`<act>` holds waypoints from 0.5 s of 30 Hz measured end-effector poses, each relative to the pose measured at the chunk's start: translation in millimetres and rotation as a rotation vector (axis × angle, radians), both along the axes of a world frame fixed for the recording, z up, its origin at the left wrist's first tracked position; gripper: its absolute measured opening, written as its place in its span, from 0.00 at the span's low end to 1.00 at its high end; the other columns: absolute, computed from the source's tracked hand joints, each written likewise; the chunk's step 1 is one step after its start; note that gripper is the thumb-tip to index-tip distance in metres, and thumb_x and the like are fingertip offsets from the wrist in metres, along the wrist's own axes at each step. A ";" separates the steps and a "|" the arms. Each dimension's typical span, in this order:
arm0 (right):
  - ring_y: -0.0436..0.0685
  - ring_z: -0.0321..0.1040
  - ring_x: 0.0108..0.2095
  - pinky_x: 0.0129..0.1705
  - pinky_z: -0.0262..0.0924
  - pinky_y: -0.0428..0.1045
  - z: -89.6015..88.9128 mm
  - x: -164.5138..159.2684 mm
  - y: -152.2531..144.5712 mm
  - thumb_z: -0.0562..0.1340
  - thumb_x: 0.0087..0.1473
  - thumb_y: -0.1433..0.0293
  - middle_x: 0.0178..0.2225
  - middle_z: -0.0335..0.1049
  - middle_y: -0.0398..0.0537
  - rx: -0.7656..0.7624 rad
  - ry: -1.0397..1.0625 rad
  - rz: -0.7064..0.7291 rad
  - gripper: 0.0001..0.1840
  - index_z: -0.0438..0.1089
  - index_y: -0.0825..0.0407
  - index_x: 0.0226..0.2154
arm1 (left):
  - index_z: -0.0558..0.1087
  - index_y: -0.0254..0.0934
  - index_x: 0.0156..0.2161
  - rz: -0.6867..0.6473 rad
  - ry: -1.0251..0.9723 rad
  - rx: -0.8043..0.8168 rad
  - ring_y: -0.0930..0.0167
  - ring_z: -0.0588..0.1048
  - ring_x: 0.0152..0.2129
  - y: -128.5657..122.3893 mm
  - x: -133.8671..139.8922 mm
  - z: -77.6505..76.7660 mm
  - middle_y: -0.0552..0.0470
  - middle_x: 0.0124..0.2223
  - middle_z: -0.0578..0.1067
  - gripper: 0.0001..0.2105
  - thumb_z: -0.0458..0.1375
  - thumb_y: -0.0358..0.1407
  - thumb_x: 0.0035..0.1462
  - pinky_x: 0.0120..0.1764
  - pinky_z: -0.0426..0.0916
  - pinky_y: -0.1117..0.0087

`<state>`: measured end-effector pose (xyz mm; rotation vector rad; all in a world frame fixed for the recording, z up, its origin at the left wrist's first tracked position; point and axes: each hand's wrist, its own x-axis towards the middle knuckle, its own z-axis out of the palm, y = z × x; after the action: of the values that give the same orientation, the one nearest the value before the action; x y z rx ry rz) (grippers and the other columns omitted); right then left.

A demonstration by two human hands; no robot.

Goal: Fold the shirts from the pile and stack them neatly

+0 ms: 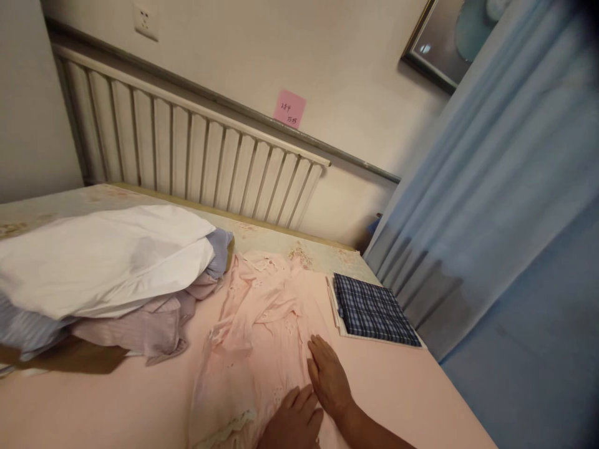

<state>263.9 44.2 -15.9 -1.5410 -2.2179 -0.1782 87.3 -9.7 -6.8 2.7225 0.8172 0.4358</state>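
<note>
The left hand (294,419), partly cropped, bends over the pale pink cloth garment (276,340), grip unclear; the flat right hand (330,377), holding nothing, touches it. The garment, bottom cropped, stretches toward the bed's (407,399) far edge. A white-and-mauve clothes heap (116,262), leftward, mostly hides something brown (100,357); folded navy plaid cloth (374,312) lies by the right edge, a ribbed cream radiator (187,149) beyond

You have: one bare left hand (292,419), fingers slightly bent; one bare right hand (330,378), fingers extended, bare forearm (369,429) aslant.
</note>
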 end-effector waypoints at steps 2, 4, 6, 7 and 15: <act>0.60 0.54 0.61 0.61 0.55 0.62 -0.1 0.1 -0.4 0.51 0.60 0.72 0.59 0.61 0.53 0.002 0.003 0.001 0.22 0.64 0.54 0.56 | 0.66 0.33 0.55 -0.005 0.010 -0.013 0.60 0.59 0.59 -0.3 -0.7 3.4 0.41 0.60 0.66 0.21 0.51 0.43 0.60 0.59 0.53 0.58; 0.60 0.55 0.61 0.61 0.55 0.62 -0.4 0.5 -0.5 0.52 0.60 0.72 0.58 0.61 0.53 0.014 0.015 0.010 0.22 0.64 0.53 0.56 | 0.66 0.32 0.55 -0.009 0.020 -0.026 0.59 0.59 0.59 -0.4 -1.4 6.4 0.40 0.60 0.66 0.21 0.51 0.43 0.60 0.59 0.53 0.57; 0.60 0.55 0.60 0.60 0.55 0.62 -0.5 0.9 -0.5 0.52 0.60 0.72 0.58 0.61 0.52 0.030 0.034 0.021 0.22 0.64 0.52 0.56 | 0.65 0.32 0.55 -0.015 0.028 -0.036 0.59 0.59 0.59 -0.2 -1.7 7.7 0.40 0.60 0.66 0.21 0.51 0.43 0.61 0.59 0.53 0.57; 0.60 0.55 0.60 0.60 0.55 0.62 -0.5 1.0 -0.4 0.52 0.60 0.72 0.58 0.61 0.52 0.037 0.043 0.023 0.22 0.64 0.52 0.56 | 0.65 0.32 0.55 -0.017 0.030 -0.039 0.59 0.59 0.59 -0.2 -1.8 7.6 0.40 0.60 0.66 0.22 0.51 0.43 0.61 0.59 0.53 0.57; 0.60 0.55 0.60 0.60 0.55 0.62 0.1 1.0 -0.1 0.52 0.60 0.72 0.58 0.62 0.52 0.030 0.045 0.023 0.22 0.64 0.52 0.56 | 0.65 0.33 0.56 -0.004 -0.007 -0.030 0.59 0.59 0.59 -0.6 -0.1 -1.3 0.40 0.60 0.66 0.22 0.51 0.44 0.60 0.59 0.53 0.57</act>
<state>264.9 44.1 -15.8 -1.4894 -2.1871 -0.1670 87.2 -10.3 -8.1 2.6931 0.8093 0.4283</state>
